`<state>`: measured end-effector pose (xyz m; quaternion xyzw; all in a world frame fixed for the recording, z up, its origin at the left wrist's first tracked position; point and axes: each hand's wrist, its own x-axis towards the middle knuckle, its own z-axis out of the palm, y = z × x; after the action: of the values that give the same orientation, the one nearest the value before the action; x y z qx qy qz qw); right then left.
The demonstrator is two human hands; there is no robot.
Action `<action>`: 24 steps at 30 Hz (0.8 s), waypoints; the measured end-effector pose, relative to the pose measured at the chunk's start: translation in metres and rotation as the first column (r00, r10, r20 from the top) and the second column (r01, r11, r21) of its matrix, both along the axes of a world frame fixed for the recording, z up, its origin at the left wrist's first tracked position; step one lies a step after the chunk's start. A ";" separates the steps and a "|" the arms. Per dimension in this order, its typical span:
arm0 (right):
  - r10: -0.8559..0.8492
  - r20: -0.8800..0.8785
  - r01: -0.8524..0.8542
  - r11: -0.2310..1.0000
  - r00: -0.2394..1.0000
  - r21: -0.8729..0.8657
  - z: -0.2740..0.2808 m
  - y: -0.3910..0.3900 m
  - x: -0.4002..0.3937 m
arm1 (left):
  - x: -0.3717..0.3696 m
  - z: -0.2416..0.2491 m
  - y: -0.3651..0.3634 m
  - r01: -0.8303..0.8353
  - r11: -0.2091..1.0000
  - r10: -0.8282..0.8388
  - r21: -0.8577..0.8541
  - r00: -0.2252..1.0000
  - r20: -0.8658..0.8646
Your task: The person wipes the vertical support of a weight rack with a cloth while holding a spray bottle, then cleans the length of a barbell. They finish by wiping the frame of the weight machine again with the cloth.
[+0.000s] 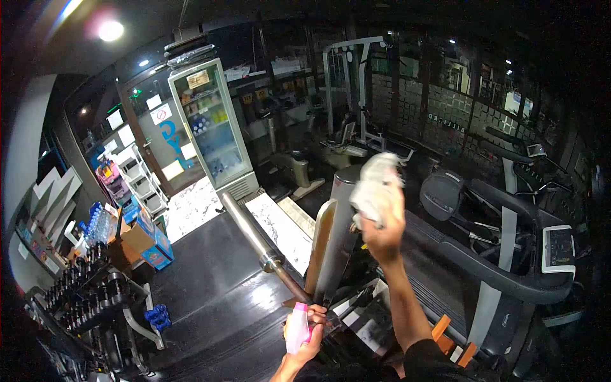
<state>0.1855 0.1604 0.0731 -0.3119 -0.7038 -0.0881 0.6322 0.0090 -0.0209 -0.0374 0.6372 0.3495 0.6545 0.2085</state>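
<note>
My left hand [305,347] is closed around a pink and white bottle [297,330], low in the middle of the head view. Raised on the right side, my right hand [386,232] grips a white cloth [375,186], blurred by motion. The cloth overlaps the upper edge of a dark upright pad [337,239] with a brown side. Beyond the bottle, a shiny metal bar sleeve [245,229] with a collar slants up to the left from the machine frame.
A dumbbell rack [95,296] and an open cardboard box [132,237] are at left. Farther back stands a glass-door drinks fridge [210,121] beside a white step ladder [137,178]. A treadmill [509,267] takes up the right, with exercise bikes [296,169] behind.
</note>
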 end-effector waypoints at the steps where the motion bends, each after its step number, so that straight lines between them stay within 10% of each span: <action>1: -0.032 0.087 0.036 0.998 0.996 -0.044 0.020 -0.007 -0.013 | -0.001 0.000 -0.001 -0.022 1.000 0.021 -0.008 0.998 -0.067; 7: 0.073 -0.082 -0.072 0.997 0.994 0.016 -0.040 0.026 -0.008 | -0.002 -0.002 -0.001 -0.010 1.000 0.010 0.028 1.000 0.010; 9: 0.211 -0.439 -0.323 0.925 0.873 -0.198 -0.077 0.032 -0.008 | -0.002 -0.005 -0.002 -0.005 0.999 0.004 0.040 1.000 0.021; 13: 0.267 -0.425 -0.440 0.811 0.865 -0.386 -0.176 0.016 -0.008 | 0.001 -0.002 0.000 0.015 0.999 -0.009 -0.036 0.988 0.155; 15: 0.228 -0.277 -0.319 0.882 0.933 -0.346 -0.161 -0.020 -0.013 | -0.007 0.009 0.000 -0.109 0.994 0.109 0.019 0.935 -0.338; 18: 0.203 -0.434 -0.439 0.705 0.878 -0.558 -0.145 -0.057 -0.013 | 0.002 0.001 0.000 -0.007 0.998 0.007 -0.064 1.000 -0.001; 24: 0.090 -0.101 -0.094 0.995 0.991 -0.033 -0.047 -0.065 -0.023 | 0.004 -0.001 -0.005 -0.020 0.997 0.028 -0.070 0.992 0.125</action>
<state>0.1630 0.0956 0.0260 -0.2949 -0.6868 -0.0299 0.6636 0.0132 -0.0254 -0.0388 0.5830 0.3655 0.6834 0.2439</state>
